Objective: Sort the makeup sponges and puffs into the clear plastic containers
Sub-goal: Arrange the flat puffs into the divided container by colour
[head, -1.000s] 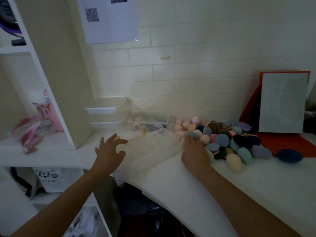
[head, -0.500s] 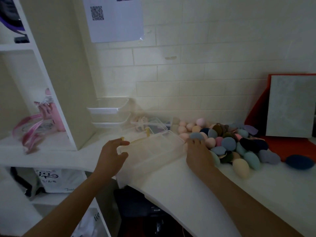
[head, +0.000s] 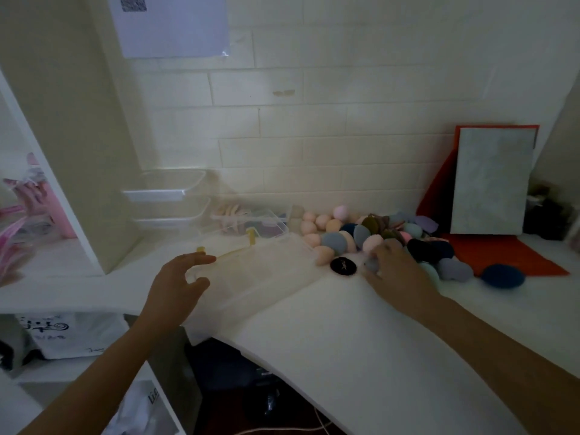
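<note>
Right hand (head: pixel 395 271): its back faces the camera and the fingers bend down into the near edge of the pile. The fingertips are smeared by motion with a greyish blur under them, so whether they hold a sponge cannot be told.
Left hand (head: pixel 175 287): forefinger and thumb are spread apart at the left end of the compartment box. Whether they actually pinch the plastic cannot be made out.
Paper (head: pixel 172 23): it is fixed to the wall, and the frame cuts off its top and its printed code.
Pink items (head: pixel 28 202): they sit on the shelf at far left, blurred and partly out of view.
Compartment box (head: pixel 260 271): clear and flat with yellow latches, it lies aslant on the white table (head: pixel 345 324). The plastic is too hazy to show what its cells hold.
Small clear box (head: pixel 251 222): it stands behind the compartment box near the wall, with pale puffs and something dark blue inside.
Clear trays (head: pixel 166 191): two are stacked against the wall to the left; their contents are not readable.
Pile of sponges (head: pixel 376 237): pink, peach, grey-blue, olive and navy pieces lie loose on the table, right of the compartment box.
Peach sponge (head: pixel 323 255): it touches the compartment box's right end.
Black puff (head: pixel 343 266): round and lying flat, it sits between the compartment box and the right hand, just beside the fingertips.
Dark blue sponge (head: pixel 502 275): it lies alone at the edge of the red sheet (head: pixel 518 255), well apart from the right hand.
Grey board (head: pixel 492 180): it leans on the wall behind the red sheet.
</note>
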A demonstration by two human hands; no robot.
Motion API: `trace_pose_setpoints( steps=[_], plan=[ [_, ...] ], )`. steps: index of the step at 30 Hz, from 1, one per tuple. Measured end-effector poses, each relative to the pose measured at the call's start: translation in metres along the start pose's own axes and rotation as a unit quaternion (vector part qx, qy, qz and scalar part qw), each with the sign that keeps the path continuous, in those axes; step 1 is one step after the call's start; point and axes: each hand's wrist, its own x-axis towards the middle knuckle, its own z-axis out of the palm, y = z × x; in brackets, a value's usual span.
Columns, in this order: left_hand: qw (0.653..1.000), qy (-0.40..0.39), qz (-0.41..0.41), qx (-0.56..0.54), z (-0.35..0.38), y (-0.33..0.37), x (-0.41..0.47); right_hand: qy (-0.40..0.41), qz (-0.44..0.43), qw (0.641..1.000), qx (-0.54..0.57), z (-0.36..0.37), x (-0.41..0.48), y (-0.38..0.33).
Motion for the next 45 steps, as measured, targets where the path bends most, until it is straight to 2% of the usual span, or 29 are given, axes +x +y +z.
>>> trace_pose_setpoints(
  steps=[3,6,8,13,15,18,21,26,30,33,37,40,43,45],
  plan=[
    [1.000,0.017,-0.008,-0.016,0.002,0.003,-0.007,-0.011,0.099,0.995,-0.014,0.000,-0.010,0.006],
    [0.999,0.033,-0.012,-0.018,0.004,0.006,-0.015,0.007,0.077,0.997,-0.011,0.004,-0.009,0.003],
    [0.999,0.037,-0.008,-0.029,0.006,0.007,-0.021,0.043,0.064,0.997,0.029,0.004,-0.004,-0.002],
    [0.996,0.083,0.005,-0.029,0.012,0.017,-0.038,0.064,0.043,0.986,0.146,-0.006,0.013,-0.011],
    [0.992,0.090,0.034,-0.078,0.016,0.021,-0.049,0.074,0.059,0.977,0.192,-0.009,0.020,-0.007],
    [0.982,0.071,0.092,-0.148,0.023,0.020,-0.064,0.098,0.097,0.953,0.269,-0.013,0.028,-0.003],
    [0.976,0.040,0.140,-0.162,0.030,0.019,-0.072,0.127,0.121,0.927,0.332,-0.019,0.031,0.001],
    [0.968,-0.057,0.224,-0.094,0.027,0.009,-0.078,0.128,0.151,0.925,0.323,-0.023,0.037,0.013],
    [0.966,-0.085,0.232,-0.070,0.020,0.011,-0.076,0.161,0.144,0.902,0.374,-0.048,0.034,-0.002],
    [0.966,-0.086,0.232,-0.071,0.017,0.011,-0.075,0.113,0.078,0.894,0.426,-0.070,0.028,-0.034],
    [0.966,-0.077,0.236,-0.065,0.015,0.007,-0.073,-0.026,0.020,0.874,0.484,-0.078,0.004,-0.089],
    [0.970,-0.065,0.226,-0.067,0.016,0.010,-0.075,-0.130,-0.006,0.834,0.537,-0.072,-0.020,-0.123],
    [0.976,-0.043,0.204,-0.064,0.020,0.015,-0.079,-0.227,-0.055,0.828,0.510,-0.064,-0.037,-0.138],
    [0.979,-0.028,0.189,-0.073,0.023,0.019,-0.082,-0.252,-0.080,0.833,0.485,-0.059,-0.043,-0.141]
  ],
)
